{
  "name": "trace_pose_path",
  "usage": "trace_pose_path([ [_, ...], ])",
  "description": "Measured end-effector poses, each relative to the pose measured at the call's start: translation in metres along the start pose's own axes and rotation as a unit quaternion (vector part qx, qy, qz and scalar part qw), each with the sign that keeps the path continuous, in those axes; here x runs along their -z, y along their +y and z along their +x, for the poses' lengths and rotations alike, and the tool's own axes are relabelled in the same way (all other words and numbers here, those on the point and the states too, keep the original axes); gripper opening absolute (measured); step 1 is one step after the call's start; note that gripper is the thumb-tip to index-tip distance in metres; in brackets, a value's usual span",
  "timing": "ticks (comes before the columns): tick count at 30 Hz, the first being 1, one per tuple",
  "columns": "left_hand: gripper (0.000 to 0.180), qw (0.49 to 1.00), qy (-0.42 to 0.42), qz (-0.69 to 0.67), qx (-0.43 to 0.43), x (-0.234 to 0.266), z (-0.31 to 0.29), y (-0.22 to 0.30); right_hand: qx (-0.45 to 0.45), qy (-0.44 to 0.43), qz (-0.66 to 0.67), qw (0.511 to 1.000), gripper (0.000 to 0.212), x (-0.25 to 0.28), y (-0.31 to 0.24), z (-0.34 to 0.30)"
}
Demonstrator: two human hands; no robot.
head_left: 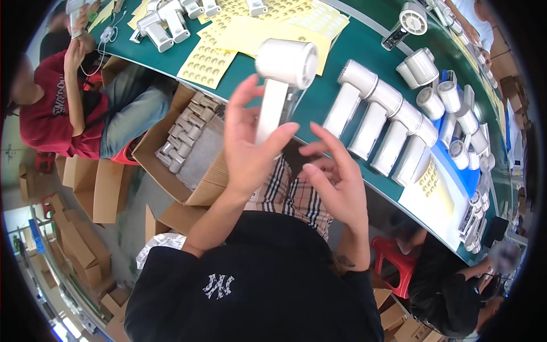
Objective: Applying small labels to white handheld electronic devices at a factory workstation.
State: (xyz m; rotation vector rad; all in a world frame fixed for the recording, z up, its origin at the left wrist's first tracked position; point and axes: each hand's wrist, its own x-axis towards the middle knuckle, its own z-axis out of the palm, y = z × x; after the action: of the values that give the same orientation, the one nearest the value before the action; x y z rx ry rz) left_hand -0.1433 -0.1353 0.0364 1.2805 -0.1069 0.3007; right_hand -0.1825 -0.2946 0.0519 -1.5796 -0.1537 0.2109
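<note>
In my left hand (248, 145) is a white handheld fan (279, 62), held upright by its handle with the round head on top. Fingers and thumb wrap the handle from both sides. My right hand (337, 182) is just to the right of the fan, its fingers apart and curved, with nothing in it. Several similar white fans (373, 108) lie in a row on the green table (319, 102) beyond my right hand. Yellow sticker sheets (208, 60) lie on the table behind the held fan.
An open cardboard box (211, 182) with several small white fans stands at my left. More fans (162, 25) lie at the far left, others in a blue tray (464, 176) at right. A person in a red shirt (51, 114) sits left; another person (444, 290) is at lower right.
</note>
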Motion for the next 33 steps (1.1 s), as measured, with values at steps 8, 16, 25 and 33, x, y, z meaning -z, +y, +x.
trace_pose_path([
  [8,0.061,0.98,-0.072,0.186,0.011,-0.029,0.039,-0.034,0.046,0.066,-0.047,0.996,0.057,0.021,0.0,-0.008],
  [16,0.05,0.92,-0.129,0.365,-0.058,-0.028,0.047,-0.046,0.027,0.161,-0.062,0.985,0.053,0.067,0.011,-0.051],
  [25,0.038,0.917,-0.142,0.362,-0.084,0.0,0.05,-0.025,0.036,0.172,-0.101,0.979,0.04,0.091,0.016,-0.075],
  [33,0.014,0.981,0.118,0.156,0.006,0.156,0.045,-0.026,0.029,0.303,-0.139,0.942,0.026,0.134,0.024,-0.132],
])
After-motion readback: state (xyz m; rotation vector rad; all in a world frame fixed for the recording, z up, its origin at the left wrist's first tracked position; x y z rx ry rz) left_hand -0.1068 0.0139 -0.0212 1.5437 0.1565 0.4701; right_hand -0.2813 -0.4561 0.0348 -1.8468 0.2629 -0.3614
